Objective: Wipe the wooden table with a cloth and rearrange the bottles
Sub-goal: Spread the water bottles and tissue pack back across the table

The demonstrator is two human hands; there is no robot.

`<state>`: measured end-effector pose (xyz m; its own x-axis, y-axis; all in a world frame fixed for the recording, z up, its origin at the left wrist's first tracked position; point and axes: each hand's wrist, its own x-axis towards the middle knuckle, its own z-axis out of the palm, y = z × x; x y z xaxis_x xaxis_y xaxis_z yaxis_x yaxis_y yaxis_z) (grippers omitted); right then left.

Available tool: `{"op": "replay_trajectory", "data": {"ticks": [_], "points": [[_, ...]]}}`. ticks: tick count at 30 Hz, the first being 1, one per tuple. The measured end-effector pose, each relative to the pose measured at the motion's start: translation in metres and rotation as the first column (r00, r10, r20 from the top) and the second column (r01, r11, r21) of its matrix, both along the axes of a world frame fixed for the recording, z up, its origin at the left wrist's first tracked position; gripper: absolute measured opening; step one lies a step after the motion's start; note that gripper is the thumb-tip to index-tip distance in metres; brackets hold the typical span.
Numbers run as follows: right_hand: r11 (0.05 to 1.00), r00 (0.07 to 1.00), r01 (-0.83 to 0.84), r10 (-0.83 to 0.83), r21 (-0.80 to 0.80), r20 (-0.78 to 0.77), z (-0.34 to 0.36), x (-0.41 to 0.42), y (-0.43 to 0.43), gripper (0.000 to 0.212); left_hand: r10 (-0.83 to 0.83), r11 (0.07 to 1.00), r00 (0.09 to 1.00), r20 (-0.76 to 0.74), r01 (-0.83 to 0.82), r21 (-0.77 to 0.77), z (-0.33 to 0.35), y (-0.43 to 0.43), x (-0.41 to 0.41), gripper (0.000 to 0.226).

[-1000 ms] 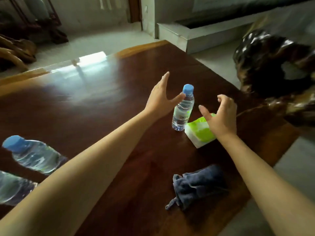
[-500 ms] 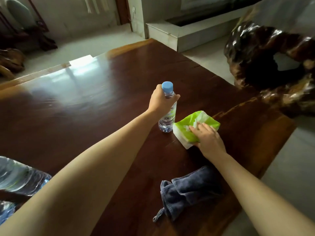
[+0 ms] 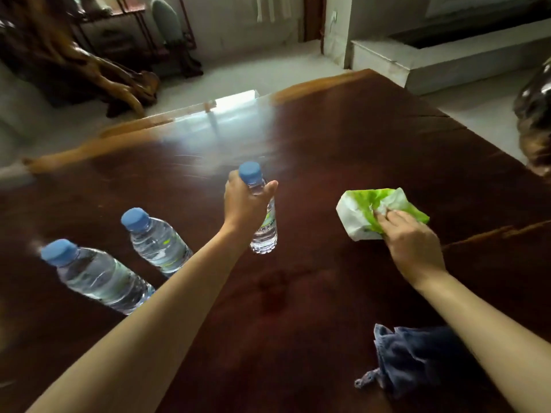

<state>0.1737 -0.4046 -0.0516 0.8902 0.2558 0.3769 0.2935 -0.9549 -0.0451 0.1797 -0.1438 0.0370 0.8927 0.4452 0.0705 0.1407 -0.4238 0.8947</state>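
My left hand (image 3: 244, 201) grips the neck of a clear water bottle with a blue cap (image 3: 266, 231), held upright just over the dark wooden table (image 3: 343, 150). Two more blue-capped bottles stand to its left, one nearer the middle (image 3: 155, 242) and one at the far left (image 3: 98, 275). My right hand (image 3: 413, 245) pinches a green and white tissue pack (image 3: 357, 213) at the right of the table. A crumpled blue-grey cloth (image 3: 417, 359) lies near the front right edge, partly under my right forearm.
A dark, glossy carved-wood seat (image 3: 536, 120) stands off the table's right side. A root-wood sculpture (image 3: 89, 70) and a stand sit on the floor beyond the far edge. A white stone ledge (image 3: 447, 61) runs at the back right.
My left hand closed on the bottle and carried it left, toward the two other bottles. My right hand took hold of the tissue pack. The view swung left.
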Motion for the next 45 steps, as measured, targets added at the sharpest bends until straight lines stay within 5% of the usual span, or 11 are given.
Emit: {"op": "replay_trajectory", "data": {"ticks": [11,22,41,45], "points": [[0.948,0.949,-0.307,0.312,-0.082,0.053,-0.017,-0.002,0.151,0.055,0.193,0.98,0.981,-0.014,-0.193,-0.037,-0.017,0.066,-0.031,0.055],[0.916,0.975,-0.199,0.222,-0.348,0.029,-0.038,-0.019,0.18,0.035,0.152,0.988,0.988,-0.019,-0.152,-0.001,-0.026,0.065,-0.036,0.054],[0.9,0.995,-0.1,0.088,-0.424,-0.048,-0.03,-0.025,0.178,0.037,0.044,0.999,0.997,-0.071,-0.045,-0.017,-0.017,0.069,-0.049,0.07],[0.923,0.993,-0.082,0.044,-0.376,-0.111,-0.026,-0.029,0.174,0.047,0.043,0.995,0.996,0.075,-0.05,0.082,-0.015,0.062,-0.076,0.071]]}}
